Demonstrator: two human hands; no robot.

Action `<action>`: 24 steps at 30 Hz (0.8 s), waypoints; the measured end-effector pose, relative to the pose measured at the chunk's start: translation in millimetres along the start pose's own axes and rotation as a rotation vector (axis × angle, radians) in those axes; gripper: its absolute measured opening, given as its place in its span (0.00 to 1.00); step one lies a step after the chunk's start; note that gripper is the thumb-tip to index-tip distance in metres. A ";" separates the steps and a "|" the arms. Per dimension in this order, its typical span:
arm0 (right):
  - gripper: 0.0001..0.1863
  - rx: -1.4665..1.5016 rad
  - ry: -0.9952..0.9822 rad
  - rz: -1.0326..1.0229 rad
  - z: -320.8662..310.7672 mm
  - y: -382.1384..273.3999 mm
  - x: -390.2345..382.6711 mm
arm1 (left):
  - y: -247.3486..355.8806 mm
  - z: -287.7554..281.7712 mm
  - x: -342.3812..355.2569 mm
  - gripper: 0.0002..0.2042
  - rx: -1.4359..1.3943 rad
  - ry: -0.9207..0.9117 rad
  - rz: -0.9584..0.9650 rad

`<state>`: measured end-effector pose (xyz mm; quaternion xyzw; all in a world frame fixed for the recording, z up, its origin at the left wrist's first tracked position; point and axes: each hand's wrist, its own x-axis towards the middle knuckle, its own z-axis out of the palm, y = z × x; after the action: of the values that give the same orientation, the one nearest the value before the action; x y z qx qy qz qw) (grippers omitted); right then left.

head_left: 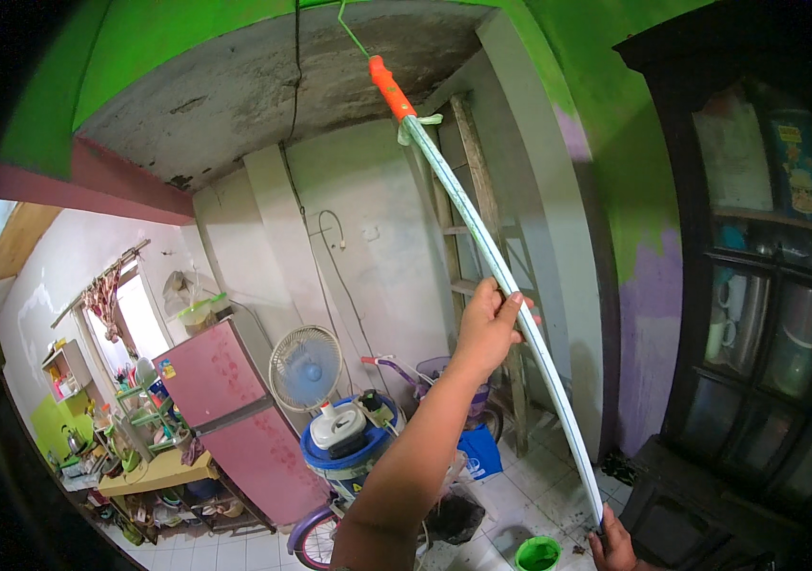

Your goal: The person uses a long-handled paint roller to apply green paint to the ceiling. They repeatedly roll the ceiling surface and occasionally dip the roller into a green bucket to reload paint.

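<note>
Two colours, green and lilac, share the wall [649, 252] beside a recess with a stained grey ceiling [282, 95]. A dark glazed cabinet [697, 257] stands at right and a pink refrigerator [235, 381] at left, with a ladder [484, 181] upright in the recess and a yellow tabletop [154, 476] beside the refrigerator.

Across the foreground runs a long pale pole [556, 390], its long axis slanting from low at right to high at left, the top end set against the view of the ceiling. A round fan [306, 366] stands beyond it, well apart.

Both of the person's bare hands are on the shaft. The left hand [487, 328] has its grip clamped partway along, fingers showing past the far side; the right hand [617, 547], partly cut off by the lower edge of view, has its grip closed on the bottom end.

A green pot [537, 552] sits on the floor to the left of that lower grip. An orange handle [392, 88] caps the pole, up and to the left of both grips, with the left hand the nearer. From it a thin bent green rod [356, 38] reaches the top of the view; its far end cannot be made out.
</note>
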<state>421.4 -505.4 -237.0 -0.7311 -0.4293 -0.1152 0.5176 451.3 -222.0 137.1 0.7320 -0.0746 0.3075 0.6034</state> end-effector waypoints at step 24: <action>0.42 -0.014 0.181 -0.344 5.6 -176.5 285.6 | 58.1 -49.3 -12.9 0.32 0.301 0.214 0.241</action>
<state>460.8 -338.5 51.7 -0.6370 -0.4990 -0.2702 0.5217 395.4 -194.7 182.9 0.7628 -0.0504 0.4611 0.4505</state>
